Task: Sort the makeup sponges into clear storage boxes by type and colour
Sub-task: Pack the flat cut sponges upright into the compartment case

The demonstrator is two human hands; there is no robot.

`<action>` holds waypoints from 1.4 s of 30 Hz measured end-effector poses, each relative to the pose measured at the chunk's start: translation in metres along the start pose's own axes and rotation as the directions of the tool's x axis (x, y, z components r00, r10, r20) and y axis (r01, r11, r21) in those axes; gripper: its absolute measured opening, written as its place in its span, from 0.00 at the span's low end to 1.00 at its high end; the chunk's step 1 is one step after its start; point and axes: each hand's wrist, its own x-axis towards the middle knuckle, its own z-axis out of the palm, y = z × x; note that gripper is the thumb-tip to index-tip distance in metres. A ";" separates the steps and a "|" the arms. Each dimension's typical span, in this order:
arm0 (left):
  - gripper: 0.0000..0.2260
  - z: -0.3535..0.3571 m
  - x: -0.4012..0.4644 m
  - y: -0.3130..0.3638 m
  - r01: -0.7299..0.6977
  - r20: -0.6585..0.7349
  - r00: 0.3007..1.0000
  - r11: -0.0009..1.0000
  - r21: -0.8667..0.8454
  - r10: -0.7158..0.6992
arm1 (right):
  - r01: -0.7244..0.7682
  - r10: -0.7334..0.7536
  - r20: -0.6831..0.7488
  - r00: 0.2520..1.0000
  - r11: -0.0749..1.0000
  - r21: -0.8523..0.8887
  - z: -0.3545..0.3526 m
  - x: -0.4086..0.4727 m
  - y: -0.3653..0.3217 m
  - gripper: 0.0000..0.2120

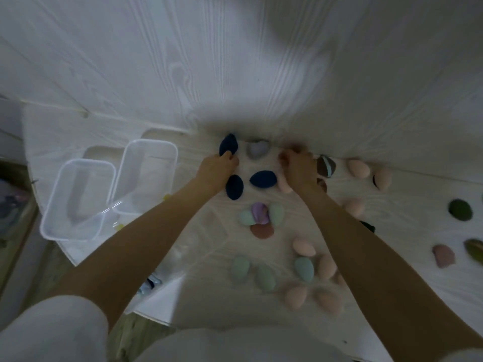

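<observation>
- Head view, progress: by my reckoning the sorting has barely begun. Both clear boxes sit at about nine o'clock on the white table (339, 105), the nearer box (78, 199) and the farther box (147, 176) just beside each other, and I see no sponge in either.
- Head view, what is left: nearly everything is loose on the table. Three navy sponges lie around twelve o'clock from me: a top navy sponge (228, 144), a lower navy sponge (234, 187) and a middle navy sponge (262, 178). A grey heart sponge (258, 148) sits just right of the top one.
- Head view, other groups: pink sponges (358, 168) are scattered from one to five o'clock, green sponges (266, 277) lie near six, and a small mixed heap with a purple sponge (259, 212) sits in the middle. Dark ones lie far off at three o'clock.
- Head view, my left hand (218, 165): its fingers are curled onto the lower edge of the top navy sponge, which lies at twelve o'clock of the hand and touches it. The lower navy sponge is just beside my wrist at five o'clock.
- Head view, my right hand (298, 165): it is blurred, with the fingers bent downward. A pink sponge (283, 182) lies against it at seven o'clock, but I cannot tell whether I hold anything.
</observation>
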 end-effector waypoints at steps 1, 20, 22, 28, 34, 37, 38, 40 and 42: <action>0.13 0.001 0.001 0.000 0.014 0.006 1.000 1.000 -0.025 -0.014 | -0.019 0.019 -0.015 1.000 1.000 0.004 0.002 0.001 -0.001 0.11; 0.07 -0.001 -0.227 -0.053 -0.304 -0.614 0.778 0.778 -0.550 -0.131 | 0.246 -0.198 -0.148 0.969 0.714 0.656 -0.025 -0.199 -0.119 0.11; 0.09 0.026 -0.249 -0.061 -0.293 -0.605 0.792 0.815 -0.501 -0.087 | 0.217 -0.214 -0.096 0.972 0.660 0.719 -0.012 -0.214 -0.127 0.13; 0.04 0.061 -0.258 -0.075 -0.260 -0.451 0.885 0.928 -0.268 0.118 | -0.035 -0.053 0.084 0.995 0.608 0.794 0.011 -0.241 -0.151 0.13; 0.12 0.052 -0.230 -0.090 -0.509 -0.304 0.836 0.853 -0.117 0.457 | -0.111 0.106 0.062 0.992 0.556 0.824 0.012 -0.253 -0.160 0.09; 0.10 0.045 -0.232 -0.087 -0.470 -0.247 0.871 0.866 -0.171 0.424 | -0.114 0.152 0.037 0.988 0.543 0.832 0.016 -0.257 -0.165 0.08; 0.08 0.045 -0.231 -0.088 -0.465 -0.258 0.875 0.861 -0.207 0.410 | -0.116 0.159 0.034 0.987 0.537 0.836 0.017 -0.258 -0.166 0.08; 0.03 0.042 -0.232 -0.091 -0.460 -0.234 0.881 0.858 -0.227 0.411 | -0.116 0.171 0.027 0.985 0.534 0.838 0.019 -0.260 -0.169 0.08; 0.03 0.046 -0.232 -0.095 -0.509 -0.218 0.853 0.848 -0.148 0.474 | -0.099 0.170 0.005 0.985 0.548 0.831 0.020 -0.261 -0.172 0.08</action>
